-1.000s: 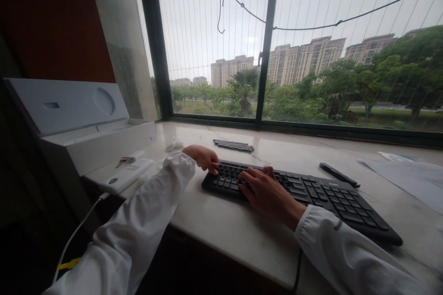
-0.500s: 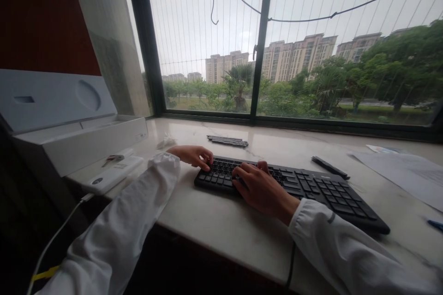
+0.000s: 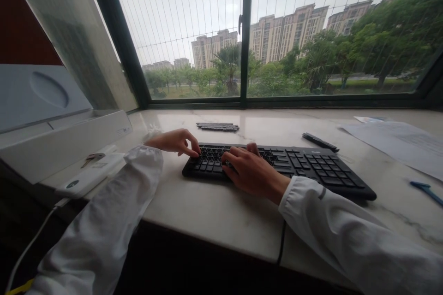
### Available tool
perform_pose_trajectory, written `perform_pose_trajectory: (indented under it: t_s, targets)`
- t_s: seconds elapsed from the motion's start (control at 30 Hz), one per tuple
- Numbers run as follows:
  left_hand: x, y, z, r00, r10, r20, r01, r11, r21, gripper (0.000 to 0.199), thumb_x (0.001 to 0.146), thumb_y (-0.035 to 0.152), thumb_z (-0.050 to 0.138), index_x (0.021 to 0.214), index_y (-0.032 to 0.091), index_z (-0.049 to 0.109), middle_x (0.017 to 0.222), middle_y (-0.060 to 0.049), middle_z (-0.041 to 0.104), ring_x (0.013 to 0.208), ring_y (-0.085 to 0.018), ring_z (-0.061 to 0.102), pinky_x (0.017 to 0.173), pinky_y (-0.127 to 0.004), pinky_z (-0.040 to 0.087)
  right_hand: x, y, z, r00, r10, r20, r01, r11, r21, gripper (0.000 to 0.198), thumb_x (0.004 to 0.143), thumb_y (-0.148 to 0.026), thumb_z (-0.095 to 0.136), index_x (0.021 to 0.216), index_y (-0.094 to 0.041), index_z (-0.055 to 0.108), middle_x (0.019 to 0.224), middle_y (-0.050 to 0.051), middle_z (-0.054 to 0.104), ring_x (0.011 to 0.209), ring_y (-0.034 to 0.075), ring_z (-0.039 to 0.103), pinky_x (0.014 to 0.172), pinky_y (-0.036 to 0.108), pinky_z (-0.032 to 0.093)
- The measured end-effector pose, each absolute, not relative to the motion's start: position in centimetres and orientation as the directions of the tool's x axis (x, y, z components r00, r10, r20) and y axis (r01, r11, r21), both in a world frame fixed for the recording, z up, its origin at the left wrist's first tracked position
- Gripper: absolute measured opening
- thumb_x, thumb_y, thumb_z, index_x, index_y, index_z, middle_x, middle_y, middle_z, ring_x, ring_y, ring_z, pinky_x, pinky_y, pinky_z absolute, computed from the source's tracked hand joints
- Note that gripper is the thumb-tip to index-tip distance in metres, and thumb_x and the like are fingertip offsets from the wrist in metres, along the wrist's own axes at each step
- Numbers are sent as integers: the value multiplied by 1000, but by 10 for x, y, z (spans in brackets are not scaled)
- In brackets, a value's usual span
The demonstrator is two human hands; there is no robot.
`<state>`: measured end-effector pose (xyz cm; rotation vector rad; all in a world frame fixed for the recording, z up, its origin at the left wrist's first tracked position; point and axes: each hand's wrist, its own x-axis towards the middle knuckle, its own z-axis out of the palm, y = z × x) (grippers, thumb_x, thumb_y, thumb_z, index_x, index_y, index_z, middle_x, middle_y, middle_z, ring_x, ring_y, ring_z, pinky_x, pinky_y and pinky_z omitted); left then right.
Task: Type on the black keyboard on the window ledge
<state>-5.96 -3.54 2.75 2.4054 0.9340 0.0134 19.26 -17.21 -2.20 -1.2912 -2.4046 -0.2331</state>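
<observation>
At the left end of the keyboard point(image 3: 294, 159), the left hand point(image 3: 178, 142) has thumb and forefinger close together; whether anything sits between them, I cannot tell. Over the middle lies the right hand point(image 3: 251, 173), curled on the keys, its grip hidden by the knuckles. A small part pinched askew could slip from the left fingertips, and too much weight on the right might push the keyboard sideways (a judgement only). The left forearm point(image 3: 97, 226) slants up from the lower left, wrist bent toward the keys; the right forearm point(image 3: 332, 226) slants up from the lower right, palm down. Flat on the tabletop point(image 3: 214, 212), the keyboard has upper-left rows that look capless. Just beyond are grey strips point(image 3: 217, 126); a dark strip point(image 3: 320, 142) lies near the back right edge. Farther right are paper point(image 3: 398, 147) and a blue tool point(image 3: 427, 191); well left, a white box point(image 3: 65, 143).
</observation>
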Motion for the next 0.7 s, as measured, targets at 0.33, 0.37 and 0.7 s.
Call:
perform_pose_trajectory:
  t_s: [0.33, 0.37, 0.7]
  targets:
    - [-57, -36, 27, 759, 630, -167, 629, -642, 438, 40, 70, 53, 72, 91, 19, 76, 75, -3, 71, 50, -8, 51, 46, -19, 38, 193, -172, -22, -495, 765, 412, 820, 569, -70, 22, 97, -32, 44, 101, -18, 61, 96, 7, 61, 81, 18, 56, 91, 40, 27]
    - [-57, -36, 28, 761, 629, -162, 627, -647, 433, 40, 70, 53, 73, 91, 19, 76, 75, -3, 71, 51, -8, 51, 46, -19, 38, 193, -172, -22, -496, 763, 414, 819, 570, -70, 22, 97, -31, 43, 101, -18, 61, 96, 7, 61, 81, 18, 56, 91, 40, 27]
    - [-52, -32, 24, 750, 628, -207, 644, -624, 442, 33, 70, 47, 72, 84, 17, 72, 64, 1, 61, 53, -9, 46, 50, -20, 37, 192, -171, -21, -496, 762, 416, 821, 568, -61, 20, 96, -29, 44, 100, -18, 61, 98, 6, 62, 83, 18, 57, 91, 39, 25]
